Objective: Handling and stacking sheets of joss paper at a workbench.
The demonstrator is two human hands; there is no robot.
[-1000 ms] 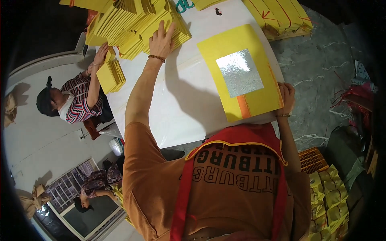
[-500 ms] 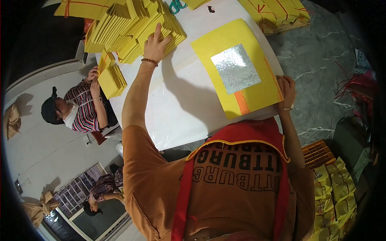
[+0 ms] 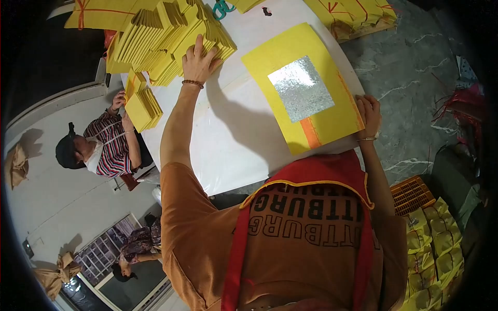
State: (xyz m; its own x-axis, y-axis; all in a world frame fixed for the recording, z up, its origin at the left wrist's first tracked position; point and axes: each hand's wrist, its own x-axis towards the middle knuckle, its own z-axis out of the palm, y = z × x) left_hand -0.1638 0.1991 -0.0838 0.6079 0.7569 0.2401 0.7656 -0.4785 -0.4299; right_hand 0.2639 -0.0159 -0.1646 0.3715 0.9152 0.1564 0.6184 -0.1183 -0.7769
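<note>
My left hand [image 3: 198, 63] reaches out over the stacks of folded yellow paper [image 3: 150, 44] at the far left. Its fingers are spread and rest on the nearest folded pieces. At the table's right edge, my right hand [image 3: 369, 115] has its fingers curled at the side of a flat yellow paper sheet [image 3: 290, 132]; the thumb is hidden. A shiny silver square [image 3: 302, 89] lies in the middle of that sheet. Orange strips mark its right side and the part nearest me. The sheet's far left corner bends slightly upward.
The white table [image 3: 228, 160] spreads before me. Teal-handled scissors [image 3: 223, 9] lie at its far side. Tied yellow bundles [image 3: 358, 18] stand far right. A co-worker in a striped shirt [image 3: 106, 140] handles a smaller folded stack [image 3: 144, 109] at left. An orange crate [image 3: 412, 196] sits low right.
The view has shifted slightly. My left hand stays on the folded stacks with its fingers a little differently placed. My right hand and the sheet keep their positions.
</note>
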